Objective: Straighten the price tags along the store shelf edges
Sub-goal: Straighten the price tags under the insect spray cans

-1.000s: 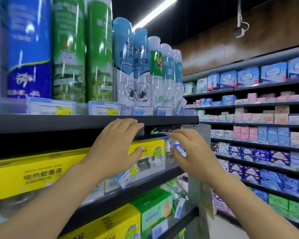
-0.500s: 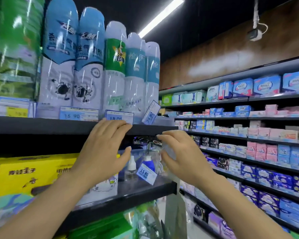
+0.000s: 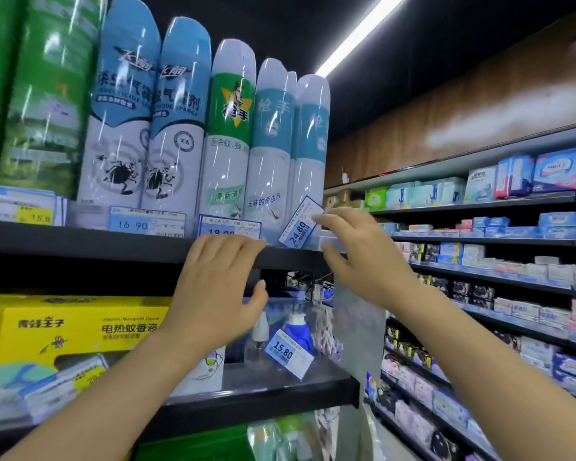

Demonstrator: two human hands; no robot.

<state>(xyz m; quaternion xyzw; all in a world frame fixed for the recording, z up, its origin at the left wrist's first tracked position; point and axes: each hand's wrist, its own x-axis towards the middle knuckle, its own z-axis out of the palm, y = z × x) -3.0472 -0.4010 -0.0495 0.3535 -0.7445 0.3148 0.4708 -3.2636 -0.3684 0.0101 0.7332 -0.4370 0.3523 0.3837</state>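
Up at the top shelf edge (image 3: 80, 242), the right hand (image 3: 366, 257) reaches the crooked 24.80 price tag (image 3: 300, 222), which leans steeply against the rightmost spray can (image 3: 308, 154). Its forefinger tip touches the tag's upper right edge while the thumb sits apart below, so the grip is wide and not yet closed on the tag. The left hand (image 3: 218, 287) is spread, fingers straight and resting on the shelf lip just under the 18.00 tag (image 3: 228, 226), holding nothing. Left of that, the 16.90 tag (image 3: 147, 221) stands level. On the lower shelf (image 3: 263, 390) a 15.80 tag (image 3: 288, 352) sits tilted beside a yellow box (image 3: 80, 331).
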